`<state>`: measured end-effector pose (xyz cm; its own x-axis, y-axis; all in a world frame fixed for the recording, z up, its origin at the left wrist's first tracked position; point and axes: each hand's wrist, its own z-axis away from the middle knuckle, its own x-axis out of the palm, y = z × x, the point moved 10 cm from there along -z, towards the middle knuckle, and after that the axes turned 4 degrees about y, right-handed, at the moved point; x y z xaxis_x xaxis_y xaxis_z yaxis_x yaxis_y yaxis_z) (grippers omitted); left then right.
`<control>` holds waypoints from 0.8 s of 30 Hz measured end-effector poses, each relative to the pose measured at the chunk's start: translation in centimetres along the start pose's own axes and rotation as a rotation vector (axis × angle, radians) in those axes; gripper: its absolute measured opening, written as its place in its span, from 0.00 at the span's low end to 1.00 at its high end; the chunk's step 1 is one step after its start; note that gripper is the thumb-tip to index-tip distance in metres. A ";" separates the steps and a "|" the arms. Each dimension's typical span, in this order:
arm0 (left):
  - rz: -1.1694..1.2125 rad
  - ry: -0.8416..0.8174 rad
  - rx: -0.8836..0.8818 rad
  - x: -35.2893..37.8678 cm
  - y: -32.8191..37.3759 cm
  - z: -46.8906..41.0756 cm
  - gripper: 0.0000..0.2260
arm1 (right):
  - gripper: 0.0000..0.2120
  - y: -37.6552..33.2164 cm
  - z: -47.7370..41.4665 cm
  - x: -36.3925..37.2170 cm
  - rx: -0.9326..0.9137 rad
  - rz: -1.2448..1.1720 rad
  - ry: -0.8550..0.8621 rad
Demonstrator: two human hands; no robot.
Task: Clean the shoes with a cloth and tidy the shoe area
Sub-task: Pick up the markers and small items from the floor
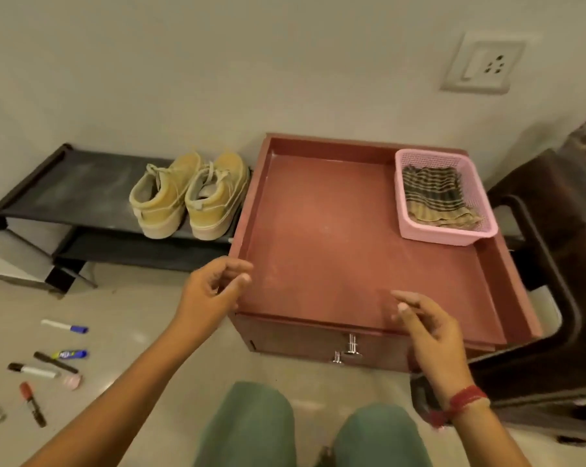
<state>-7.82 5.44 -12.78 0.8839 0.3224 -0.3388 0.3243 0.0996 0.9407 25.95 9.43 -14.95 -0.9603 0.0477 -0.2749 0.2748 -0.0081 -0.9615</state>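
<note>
Low red-brown cabinet point(352, 264) with a raised rim round its top and 2 metal handles point(350, 345) on the front, standing on a pale glossy floor point(133, 315). Behind the cabinet, a plain off-white wall point(217, 62). Above and right of the cabinet, a white switch-and-socket plate point(483, 64). Just left of the cabinet, a black shoe rack point(83, 187) with 2 shelves. Just right of the cabinet, a dark brown chair point(571, 298). Warm, even indoor light.

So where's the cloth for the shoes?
In the head view, the striped cloth lies inside the pink basket, at the far right corner of the red cabinet top, right of the shoes.
</note>
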 end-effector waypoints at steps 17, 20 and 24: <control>0.062 0.071 -1.276 -9.8 6.9 20.8 0.15 | 0.05 -11.9 10.2 -2.3 0.892 0.621 -0.759; 0.056 0.075 -1.309 -11.7 9.5 23.4 0.09 | 0.05 -15.8 8.4 -2.2 0.744 0.704 -0.810; 0.125 0.165 -1.251 -14.3 10.9 24.6 0.07 | 0.08 -16.8 5.8 0.5 0.726 0.650 -0.702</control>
<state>-8.60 -21.23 1.94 0.8039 0.4978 -0.3255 -0.3766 0.8496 0.3692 20.56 3.81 1.04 -0.5306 -0.7270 -0.4359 0.8433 -0.4009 -0.3579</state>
